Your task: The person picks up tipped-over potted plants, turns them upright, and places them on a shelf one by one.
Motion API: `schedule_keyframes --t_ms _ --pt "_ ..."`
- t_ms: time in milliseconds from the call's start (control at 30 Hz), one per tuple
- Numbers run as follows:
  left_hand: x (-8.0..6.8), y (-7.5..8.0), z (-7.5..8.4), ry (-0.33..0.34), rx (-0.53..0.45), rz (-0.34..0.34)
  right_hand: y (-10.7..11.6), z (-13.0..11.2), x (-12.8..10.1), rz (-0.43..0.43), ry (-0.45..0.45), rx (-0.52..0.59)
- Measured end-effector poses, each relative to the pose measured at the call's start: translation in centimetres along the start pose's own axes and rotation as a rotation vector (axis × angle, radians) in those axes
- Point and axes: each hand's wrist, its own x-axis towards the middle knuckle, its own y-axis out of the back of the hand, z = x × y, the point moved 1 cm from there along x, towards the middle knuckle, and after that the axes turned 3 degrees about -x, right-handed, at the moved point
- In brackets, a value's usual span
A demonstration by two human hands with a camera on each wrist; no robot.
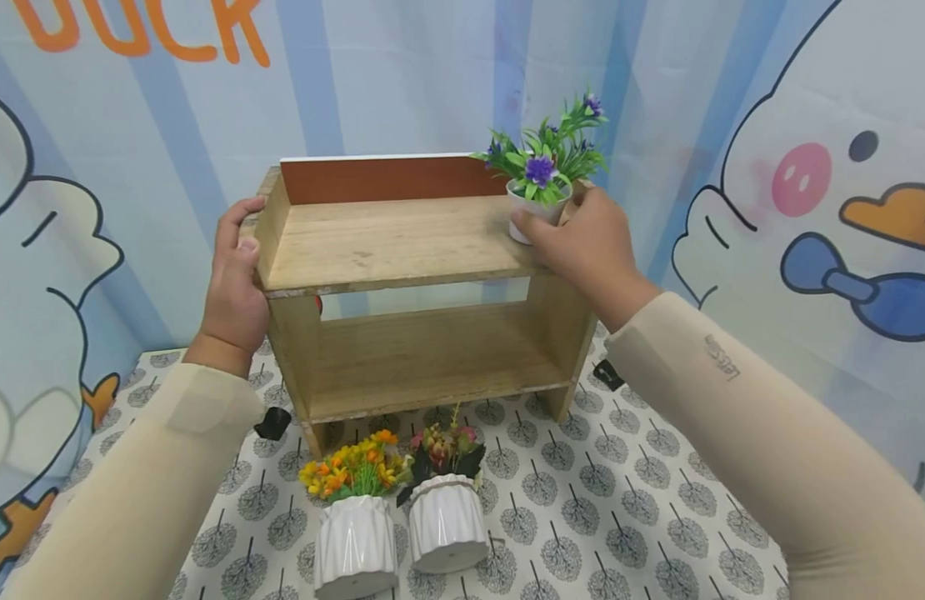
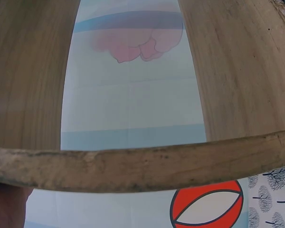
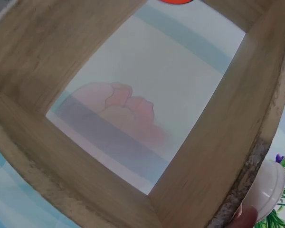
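A two-level wooden shelf (image 1: 402, 242) stands on the patterned tablecloth. My right hand (image 1: 575, 237) grips a small white pot of purple flowers (image 1: 541, 179) on the right end of the top board; the pot's white rim (image 3: 268, 192) shows in the right wrist view beside the shelf's frame (image 3: 213, 156). Over at the left end, my left hand (image 1: 233, 275) holds the shelf's side, fingers curled over its upper edge. The left wrist view is filled by the shelf's boards (image 2: 133, 164) seen close up.
Two white ribbed pots stand in front of the shelf: one with orange and yellow flowers (image 1: 353, 517), one with dark red ones (image 1: 447, 508). Black clips (image 1: 273, 423) (image 1: 607, 375) lie beside the shelf's feet. A cartoon-printed curtain (image 1: 807, 167) hangs close behind.
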Motion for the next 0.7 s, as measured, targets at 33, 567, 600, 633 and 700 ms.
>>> schedule_keyframes --t_ms 33,567,600,633,700 --pt "0.0 0.0 0.0 0.001 -0.001 0.001 0.1 0.1 -0.3 -0.003 -0.001 0.031" --pt "0.0 -0.1 0.2 -0.018 0.026 0.005 0.7 1.5 -5.0 -0.026 0.066 0.078" --pt "0.0 -0.1 0.2 -0.02 0.028 0.006 0.7 1.6 -5.2 -0.034 0.067 0.076" --pt "0.0 -0.1 0.2 -0.024 0.032 0.007 0.6 1.8 -5.5 -0.039 0.07 0.071" --pt "0.1 0.0 0.2 -0.033 0.025 0.009 0.5 2.1 -6.0 -0.048 0.083 0.056"
